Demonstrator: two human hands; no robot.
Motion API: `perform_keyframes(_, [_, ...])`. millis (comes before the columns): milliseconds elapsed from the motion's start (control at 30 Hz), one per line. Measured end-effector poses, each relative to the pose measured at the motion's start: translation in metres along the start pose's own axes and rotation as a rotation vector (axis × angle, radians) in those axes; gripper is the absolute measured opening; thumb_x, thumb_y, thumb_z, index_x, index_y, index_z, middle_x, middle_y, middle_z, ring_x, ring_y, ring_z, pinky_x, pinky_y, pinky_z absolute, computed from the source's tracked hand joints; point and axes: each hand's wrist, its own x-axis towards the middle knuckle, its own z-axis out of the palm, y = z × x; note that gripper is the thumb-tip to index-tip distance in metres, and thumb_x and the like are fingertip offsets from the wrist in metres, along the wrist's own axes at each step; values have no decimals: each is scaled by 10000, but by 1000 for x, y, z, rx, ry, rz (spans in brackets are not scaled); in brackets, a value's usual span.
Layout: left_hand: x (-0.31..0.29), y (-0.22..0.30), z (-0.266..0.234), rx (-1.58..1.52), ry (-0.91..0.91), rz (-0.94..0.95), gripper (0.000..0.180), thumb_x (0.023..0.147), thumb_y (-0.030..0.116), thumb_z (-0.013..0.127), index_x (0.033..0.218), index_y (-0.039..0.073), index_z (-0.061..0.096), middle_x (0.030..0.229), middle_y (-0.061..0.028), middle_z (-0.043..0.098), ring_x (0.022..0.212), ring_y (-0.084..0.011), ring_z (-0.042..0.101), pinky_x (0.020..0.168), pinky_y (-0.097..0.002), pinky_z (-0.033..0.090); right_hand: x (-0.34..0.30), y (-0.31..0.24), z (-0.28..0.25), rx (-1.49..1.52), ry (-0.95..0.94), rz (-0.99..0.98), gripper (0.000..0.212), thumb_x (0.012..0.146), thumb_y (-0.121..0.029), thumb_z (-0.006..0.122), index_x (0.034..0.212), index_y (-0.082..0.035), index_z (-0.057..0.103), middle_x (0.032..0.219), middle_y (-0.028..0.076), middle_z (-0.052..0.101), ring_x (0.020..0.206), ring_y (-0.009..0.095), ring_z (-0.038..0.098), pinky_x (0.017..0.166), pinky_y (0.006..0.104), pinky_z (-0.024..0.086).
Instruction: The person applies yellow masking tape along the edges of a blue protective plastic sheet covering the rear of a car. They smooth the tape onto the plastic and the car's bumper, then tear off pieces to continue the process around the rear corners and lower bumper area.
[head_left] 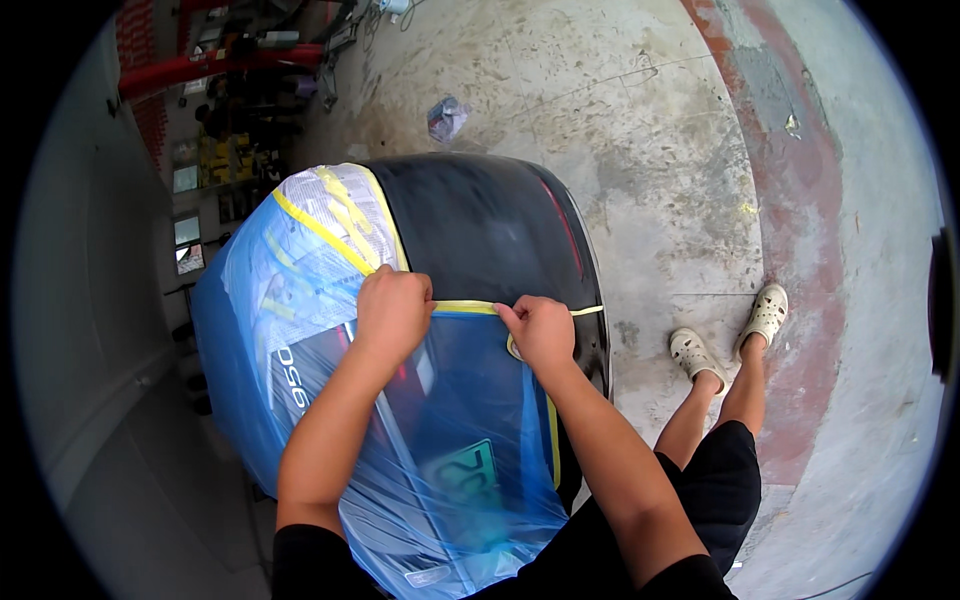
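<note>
Our yellow tape (465, 307) runs along the edge where the blue sheet (225, 330) meets the bare black panel (470, 215) of the car, and it goes on past our right hand (540, 330) to the car's side. Our left hand (395, 310) is on the tape too, near the corner of the paper (305, 195). Our hands are apart, with a bit of tape showing between them. Both have curled fingers, but we can't tell if they pinch the tape or just press it. There is lots of room on the grey floor (640, 170) beyond the car and to its right. Most of our fingertips are hidden. A green plate (470, 490) looks dim through the sheet, and the sheet's near end is cut off by the bottom rim. The dark far left corner is hard to make out. We count two hands, one green plate, two pale shoes (692, 352) with holes, and one crumpled thing (447, 119) on the floor.
</note>
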Motion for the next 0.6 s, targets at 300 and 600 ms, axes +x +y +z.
perform_keyframes(300, [1, 2, 5, 114, 33, 57, 121, 727, 116, 776, 696, 61, 673, 687, -133, 649, 768, -344, 621, 745, -447, 503, -5, -3, 9, -281, 36, -186, 426, 883, -459, 706, 688, -83, 660, 662, 90, 609, 573, 317, 648, 549, 423, 530])
perform_keyframes(600, [1, 1, 6, 74, 82, 110, 126, 693, 98, 750, 639, 55, 645, 666, -126, 645, 729, -334, 603, 717, -443, 482, -6, -3, 14, -354, 102, -295, 396, 930, -411, 662, 680, -104, 643, 653, 69, 600, 526, 289, 642, 489, 390, 521])
